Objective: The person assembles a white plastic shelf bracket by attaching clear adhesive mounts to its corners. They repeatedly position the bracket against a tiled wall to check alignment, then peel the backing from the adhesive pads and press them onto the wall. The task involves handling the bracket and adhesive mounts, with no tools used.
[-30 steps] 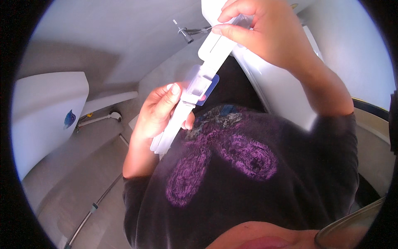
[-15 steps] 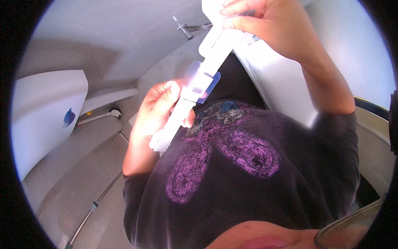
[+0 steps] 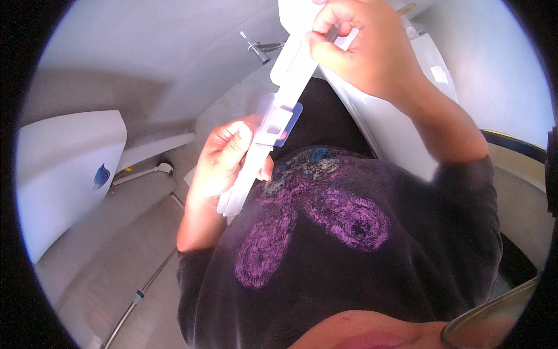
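Observation:
A long white plastic bar (image 3: pixel 300 77) slants across the middle, its upper end overexposed and cut off by the top edge. My left hand (image 3: pixel 228 152) is closed round its lower part, thumb on the near side and fingertips showing behind. Just above that thumb, a clear bluish square pad (image 3: pixel 293 123) with rounded corners sits against the bar. My right hand (image 3: pixel 363 49) is closed on the bar's upper end, with thumb and bent fingers at its right edge. Glare hides the detail of that end, and what the fingertips press on is hard to make out.
A white boxy unit (image 3: pixel 72 177) with a blue leaf-like mark stands at the left. Below it runs a thin metal pole (image 3: pixel 138 296). A grey holder (image 3: pixel 259 52) is on the far wall. White glossy fixture (image 3: pixel 378 119) lies beyond my right arm.
My right hand has shifted slightly, its fingers now more curled at the bar's upper end. The bar's upper part sits a little further left. My left hand keeps its hold.

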`<state>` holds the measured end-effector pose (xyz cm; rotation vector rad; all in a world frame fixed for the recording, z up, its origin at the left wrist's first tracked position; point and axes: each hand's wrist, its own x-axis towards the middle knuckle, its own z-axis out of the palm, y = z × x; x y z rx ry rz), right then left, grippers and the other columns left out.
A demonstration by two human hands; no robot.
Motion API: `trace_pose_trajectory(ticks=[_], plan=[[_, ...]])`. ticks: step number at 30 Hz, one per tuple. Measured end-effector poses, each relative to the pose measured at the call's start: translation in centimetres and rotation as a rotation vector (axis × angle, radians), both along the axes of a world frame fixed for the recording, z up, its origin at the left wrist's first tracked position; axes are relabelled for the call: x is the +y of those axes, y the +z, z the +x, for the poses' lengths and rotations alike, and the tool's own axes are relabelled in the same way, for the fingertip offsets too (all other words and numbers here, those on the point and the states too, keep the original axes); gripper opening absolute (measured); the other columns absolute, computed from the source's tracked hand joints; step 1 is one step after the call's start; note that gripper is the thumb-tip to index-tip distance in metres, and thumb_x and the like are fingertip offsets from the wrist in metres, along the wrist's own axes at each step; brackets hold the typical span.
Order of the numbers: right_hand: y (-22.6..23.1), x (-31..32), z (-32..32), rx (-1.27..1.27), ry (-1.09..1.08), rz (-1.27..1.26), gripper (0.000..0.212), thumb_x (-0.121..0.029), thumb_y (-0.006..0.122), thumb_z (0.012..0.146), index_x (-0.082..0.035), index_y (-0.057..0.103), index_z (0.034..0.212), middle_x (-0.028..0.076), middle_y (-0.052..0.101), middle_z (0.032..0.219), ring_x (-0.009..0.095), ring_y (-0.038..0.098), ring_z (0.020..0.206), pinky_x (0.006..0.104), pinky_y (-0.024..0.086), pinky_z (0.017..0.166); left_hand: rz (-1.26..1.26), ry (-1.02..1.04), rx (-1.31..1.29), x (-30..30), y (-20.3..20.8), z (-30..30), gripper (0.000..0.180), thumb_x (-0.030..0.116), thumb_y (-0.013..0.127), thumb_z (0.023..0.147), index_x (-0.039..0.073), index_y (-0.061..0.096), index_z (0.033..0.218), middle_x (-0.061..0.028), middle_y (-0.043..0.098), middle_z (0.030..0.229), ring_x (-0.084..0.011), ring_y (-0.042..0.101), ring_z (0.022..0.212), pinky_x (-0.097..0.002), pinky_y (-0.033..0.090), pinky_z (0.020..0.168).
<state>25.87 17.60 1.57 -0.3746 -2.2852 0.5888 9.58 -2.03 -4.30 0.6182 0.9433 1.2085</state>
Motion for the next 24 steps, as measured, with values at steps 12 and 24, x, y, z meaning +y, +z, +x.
trace_pose_trajectory(ticks=[12,24], plan=[[-2.4,0.6,1.0,0.107,-0.144,-0.058,0.011,0.0,0.065,0.065,-0.003,0.054,0.068,0.016,0.059,0.1,0.026,0.057,0.095,0.0316,0.044,0.08,-0.021,0.024,-0.167,-0.6,-1.2,-2.9,0.051,0.041,0.048,0.09,-0.005,0.053,0.109,-0.0179,0.062,0.093,-0.0195,0.058,0.051,-0.0278,0.047,0.044],[-5.1,3.7,14.7,-0.054,-0.139,-0.801,0.005,-0.007,0.059,0.08,-0.006,0.058,0.076,0.008,0.063,0.087,0.013,0.062,0.076,0.023,0.048,0.069,-0.106,-0.133,-0.041,0.6,-0.5,-1.3,0.059,0.047,0.051,0.086,-0.008,0.052,0.107,-0.0179,0.062,0.093,-0.0184,0.058,0.053,-0.0263,0.046,0.045]])
